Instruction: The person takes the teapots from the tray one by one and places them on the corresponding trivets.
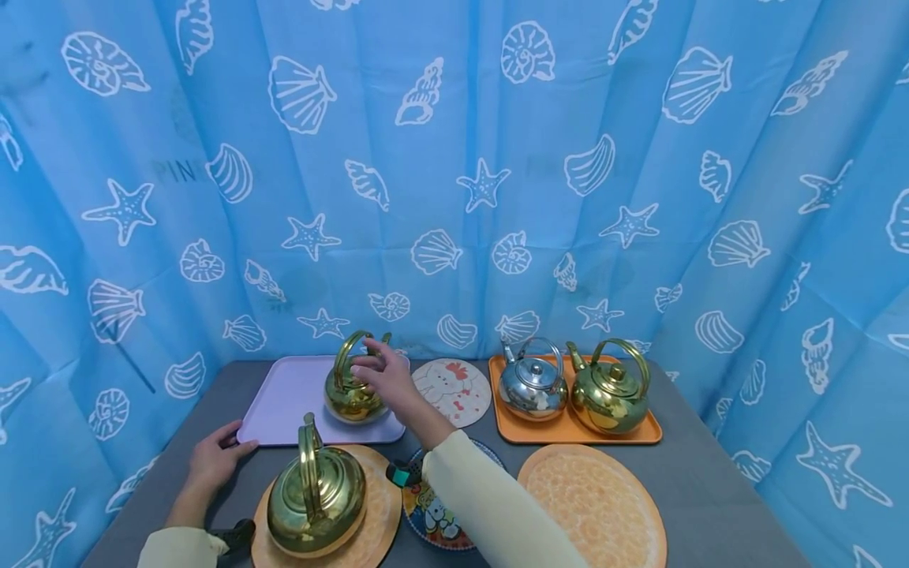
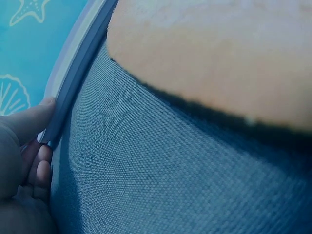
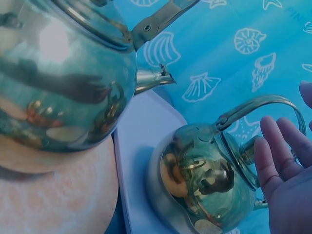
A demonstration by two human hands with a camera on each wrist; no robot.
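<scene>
My left hand [image 1: 215,459] pinches the near left corner of a lilac tray [image 1: 287,398], thumb on the rim [image 2: 66,83] and fingers below it in the left wrist view. On the tray's right half stands a small gold kettle [image 1: 353,404], its loop handle upright. Beside that handle is my right hand [image 1: 387,380], its fingers [image 3: 280,146] loosely extended and not wrapped around it in the right wrist view. A larger gold kettle [image 1: 312,501] stands on a round tan mat [image 1: 383,489], close to my left hand.
To the right, an orange tray [image 1: 511,430] bears a silver kettle [image 1: 533,386] and another gold kettle [image 1: 611,398]. A second tan mat [image 1: 592,505], a white cartoon mat [image 1: 461,394] and a colourful round mat [image 1: 440,521] lie on the grey table [image 1: 710,489]. A blue curtain [image 1: 454,197] hangs behind.
</scene>
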